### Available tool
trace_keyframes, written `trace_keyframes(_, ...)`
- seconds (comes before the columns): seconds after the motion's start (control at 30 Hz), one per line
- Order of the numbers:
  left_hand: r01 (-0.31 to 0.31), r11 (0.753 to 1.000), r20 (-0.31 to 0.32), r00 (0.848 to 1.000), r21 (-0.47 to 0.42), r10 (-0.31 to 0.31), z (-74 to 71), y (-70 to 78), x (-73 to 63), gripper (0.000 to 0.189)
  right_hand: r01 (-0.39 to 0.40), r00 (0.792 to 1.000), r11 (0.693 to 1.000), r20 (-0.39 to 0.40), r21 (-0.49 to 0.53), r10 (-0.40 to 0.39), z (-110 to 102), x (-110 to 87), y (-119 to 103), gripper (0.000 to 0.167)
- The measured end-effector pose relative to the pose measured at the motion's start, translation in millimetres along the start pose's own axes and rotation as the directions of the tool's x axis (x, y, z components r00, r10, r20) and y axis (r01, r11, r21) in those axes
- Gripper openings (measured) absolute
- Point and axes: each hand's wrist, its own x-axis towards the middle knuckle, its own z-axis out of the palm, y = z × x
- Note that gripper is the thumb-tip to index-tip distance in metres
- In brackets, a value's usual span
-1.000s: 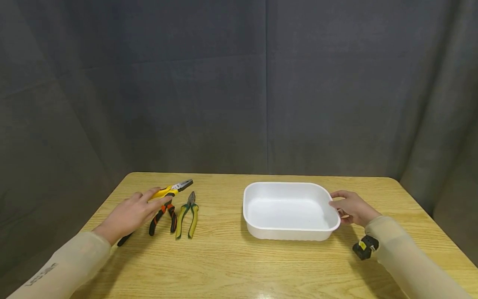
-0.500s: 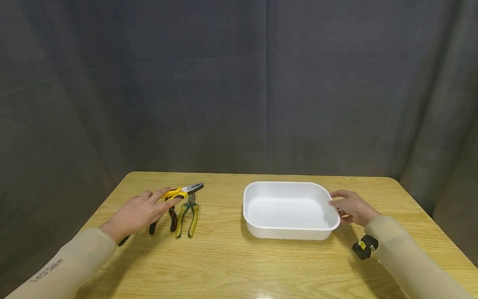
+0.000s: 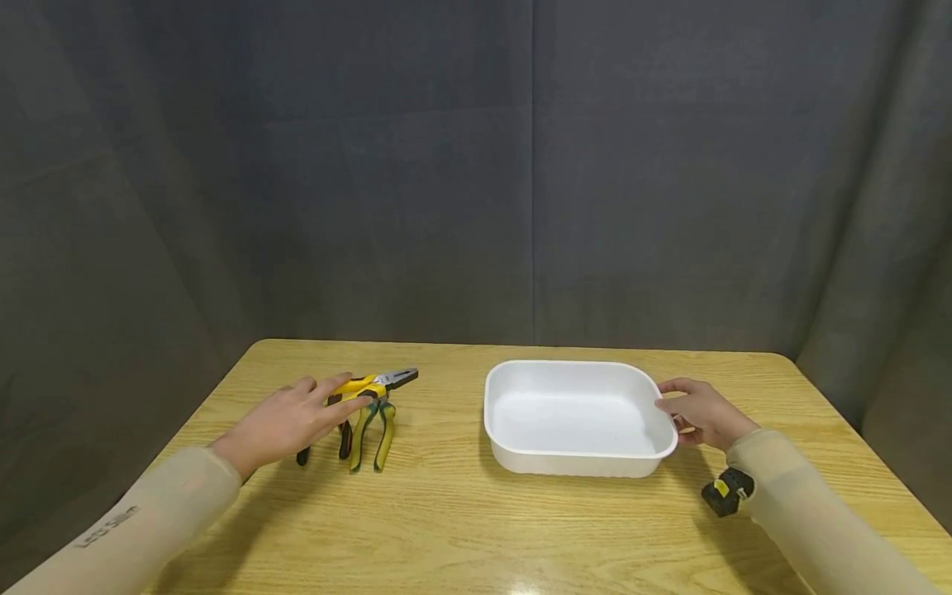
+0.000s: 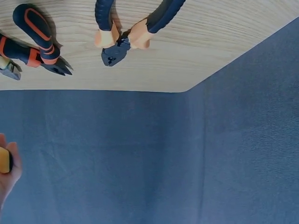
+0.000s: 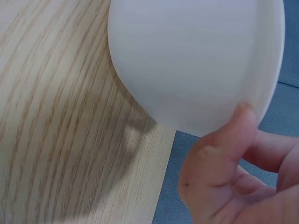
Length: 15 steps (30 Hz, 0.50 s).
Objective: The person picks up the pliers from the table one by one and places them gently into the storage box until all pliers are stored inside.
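My left hand grips yellow-handled combination pliers in the head view, their metal nose pointing right. They are above green-handled pliers, partly covering them. Under the left hand, black-and-orange pliers are mostly hidden. In the left wrist view, the same hand shows at the left edge with a bit of yellow handle. My right hand pinches the right rim of a white rectangular basin, its thumb on the wall in the right wrist view. Nothing lies inside the basin.
Dark-handled pliers with pale orange collars lie spread on the wooden table, near its edge in the left wrist view. A small black device sits at my right wrist. A dark curtain hangs behind the table.
My left hand has moved right with the yellow-handled pliers, now over the green-handled pair and covering more of the black-and-orange pliers. The right hand and basin stay put.
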Motion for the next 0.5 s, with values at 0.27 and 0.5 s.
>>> trace_keyframes(0.27, -0.053, 0.999, 0.015, 0.998, 0.006, 0.053, 2.6, 1.8, 4.4, 0.062, 0.002, 1.0, 1.0, 0.0, -0.003, -0.002, -0.1, -0.4, 0.0, 0.049)
trace_keyframes(0.5, -0.06, 0.998, 0.083, 0.995, -0.002, 0.06, -1.1, 4.2, 11.8, 0.062, 0.002, 1.0, 1.0, -0.001, -0.003, -0.002, 0.1, -1.6, 0.3, 0.049)
